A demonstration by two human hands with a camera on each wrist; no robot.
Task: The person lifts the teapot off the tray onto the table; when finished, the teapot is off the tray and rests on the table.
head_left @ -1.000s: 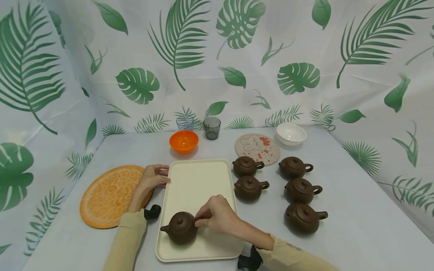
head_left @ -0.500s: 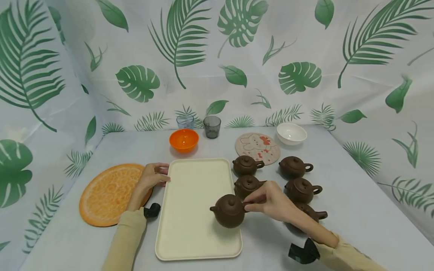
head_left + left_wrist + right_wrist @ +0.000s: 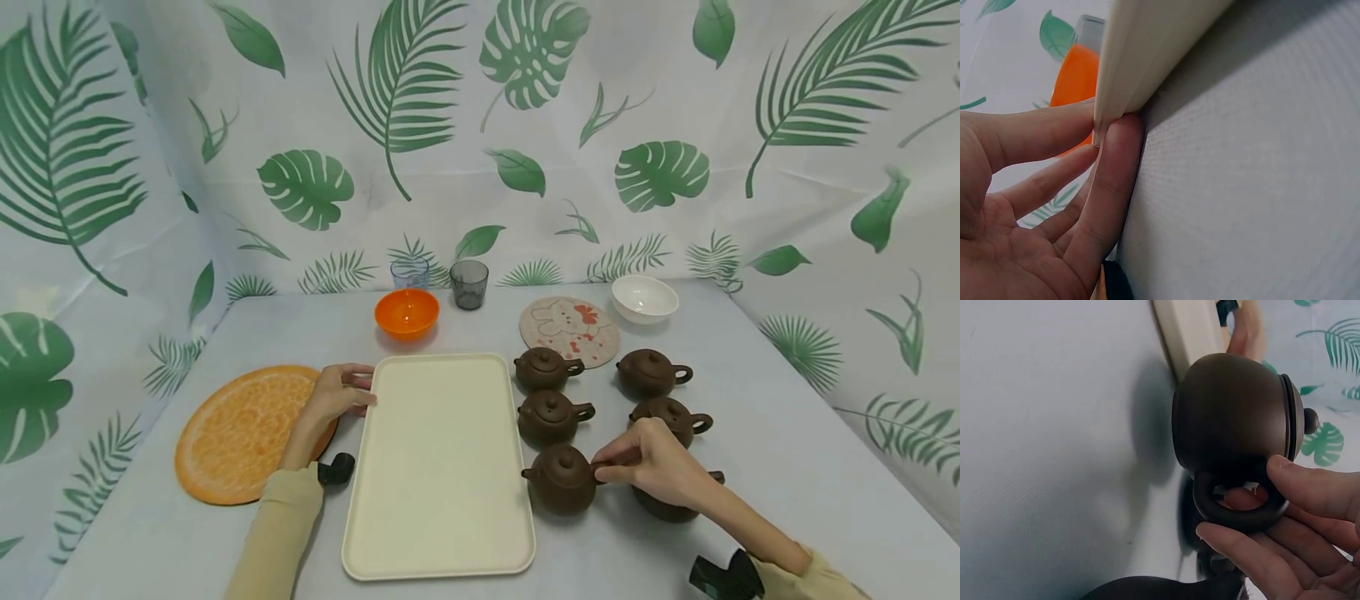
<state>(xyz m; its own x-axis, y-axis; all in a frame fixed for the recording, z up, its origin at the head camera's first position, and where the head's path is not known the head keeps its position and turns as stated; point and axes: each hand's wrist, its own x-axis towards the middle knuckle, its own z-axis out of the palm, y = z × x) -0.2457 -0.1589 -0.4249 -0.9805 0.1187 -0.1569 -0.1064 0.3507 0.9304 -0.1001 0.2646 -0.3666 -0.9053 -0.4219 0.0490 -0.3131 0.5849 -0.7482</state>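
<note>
By its handle, my right hand [image 3: 663, 467] holds a dark brown teapot [image 3: 564, 481] just right of the cream tray [image 3: 438, 467]. The right wrist view shows thumb and fingers around the handle of this teapot [image 3: 1235, 412], its base close over the table with a shadow beneath. My left hand [image 3: 336, 396] is at the tray's left edge. In the left wrist view, the thumb and a finger [image 3: 1116, 162] pinch the rim of the tray [image 3: 1141, 56]. Two teapots stand in line behind the held one; behind my right hand, others are partly hidden.
An orange round mat [image 3: 247, 433] lies at left. Along the back are an orange bowl [image 3: 407, 315], a blue glass [image 3: 409, 272], a grey glass [image 3: 468, 285], a rabbit-print mat [image 3: 558, 325] and a white bowl [image 3: 644, 299]. Another teapot [image 3: 649, 372] stands at right.
My right hand has lifted the teapot off the tray and carried it right, past the tray's edge, lowering it close to the table. The left hand has stayed at the tray's edge.
</note>
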